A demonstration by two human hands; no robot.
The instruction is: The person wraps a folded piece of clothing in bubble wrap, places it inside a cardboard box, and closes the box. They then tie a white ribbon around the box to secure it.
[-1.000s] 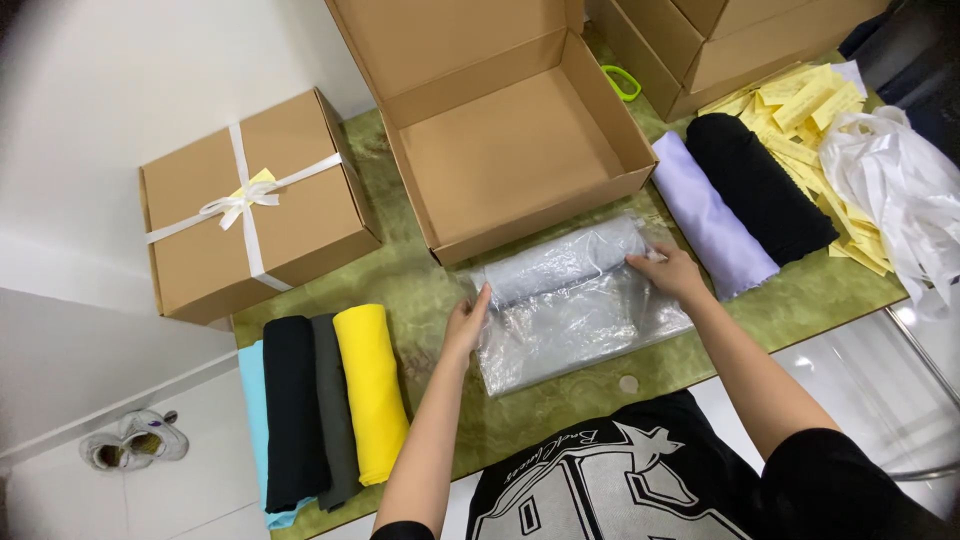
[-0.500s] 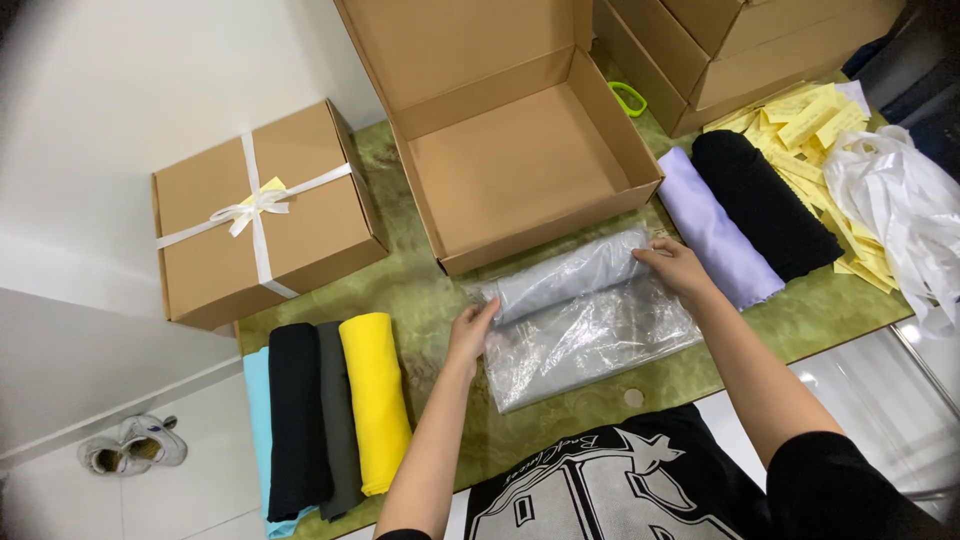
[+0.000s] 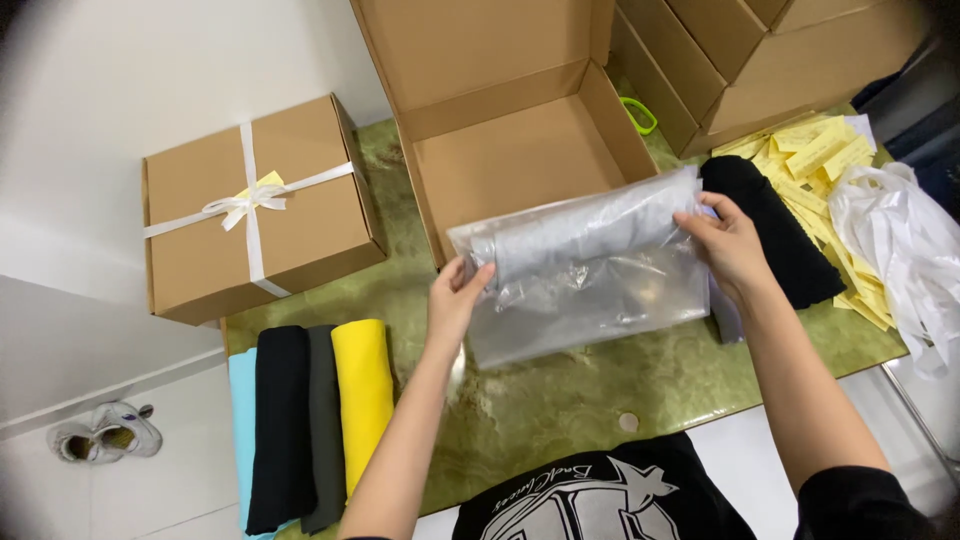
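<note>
Both my hands hold a clear plastic bag [image 3: 590,275] with a rolled grey garment inside, lifted off the green marble table [image 3: 560,410]. My left hand [image 3: 455,300] grips its left end and my right hand [image 3: 730,245] grips its right end. The bag hangs at the front edge of an open cardboard box [image 3: 520,150], which has nothing inside it.
A closed cardboard box tied with white ribbon [image 3: 255,205] sits at the left. Rolled garments in light blue, black, grey and yellow [image 3: 310,415] lie at the near left. A black rolled garment [image 3: 775,230], yellow paper slips [image 3: 830,160], white ribbons [image 3: 895,250] and more boxes [image 3: 770,60] are at the right.
The bagged grey garment has been lifted off the table and carried toward the open box. Both hands rose with it.
</note>
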